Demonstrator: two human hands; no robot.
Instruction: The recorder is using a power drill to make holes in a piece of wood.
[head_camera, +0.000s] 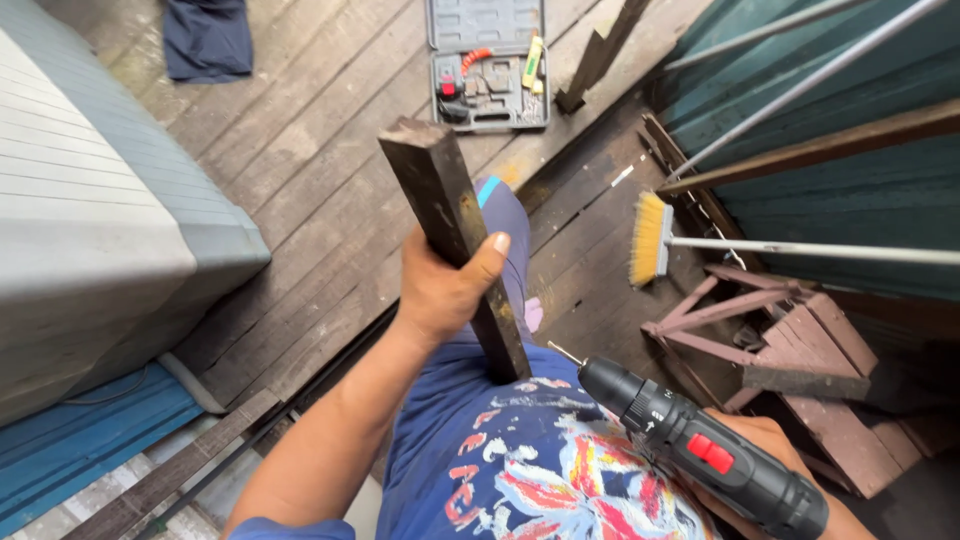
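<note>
Two hands are busy as we look down: the left hand (445, 290) is clenched around a dark wooden bar (455, 235), which leans toward eleven o'clock with its lower end on our blue-clad thigh. At five o'clock the right hand (775, 455) grips a black cordless drill (700, 455) with a red switch, bit pointing at the bar's foot; at twelve o'clock an open grey tool case (488, 65) lies on the plank floor (310, 130), and at three o'clock a yellow broom (650, 238)

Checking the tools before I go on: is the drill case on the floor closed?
No, the grey drill case lies open on the wooden floor, lid up, with tools showing in its tray.
</note>
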